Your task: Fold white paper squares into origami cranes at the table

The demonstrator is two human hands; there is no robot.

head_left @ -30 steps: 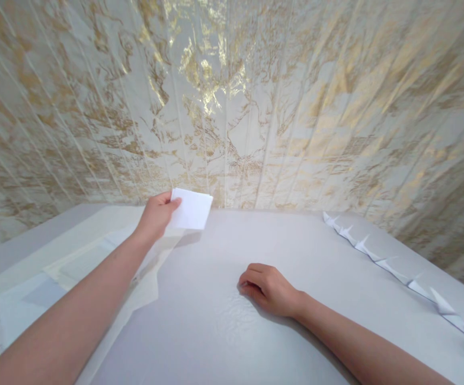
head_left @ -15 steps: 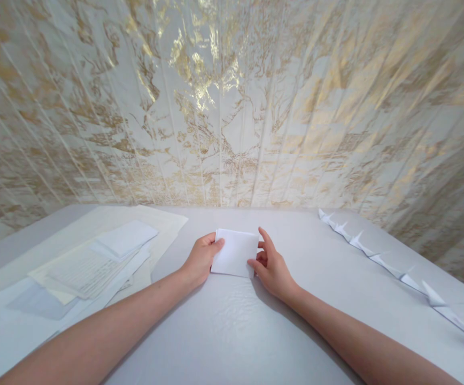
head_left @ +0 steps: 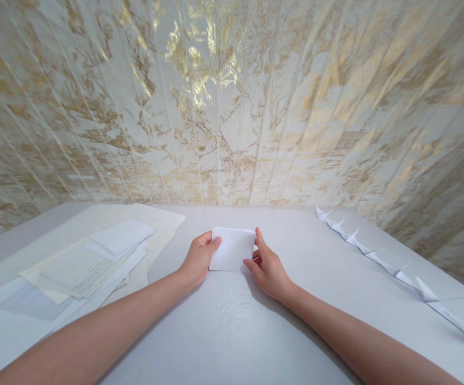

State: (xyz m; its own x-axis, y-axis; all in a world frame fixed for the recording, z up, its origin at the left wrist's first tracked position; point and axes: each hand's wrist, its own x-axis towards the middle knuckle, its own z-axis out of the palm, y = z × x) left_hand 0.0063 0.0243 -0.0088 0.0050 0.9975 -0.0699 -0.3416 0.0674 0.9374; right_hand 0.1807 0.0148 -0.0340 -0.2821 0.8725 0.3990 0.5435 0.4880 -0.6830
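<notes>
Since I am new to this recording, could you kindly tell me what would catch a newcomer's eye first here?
The eye lands first on the folded white paper on the table, held between the left hand and right hand. Behind rises a gold-veined wall; a row of folded paper shapes lines the right side, and a stack of sheets lies at left.

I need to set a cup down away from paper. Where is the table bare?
Bare table lies between the forearms, and between the right hand and the row of folded paper pieces. Crowded: the left, under the pile of sheets, and the middle, where the left hand helps grip the folded white paper.
</notes>
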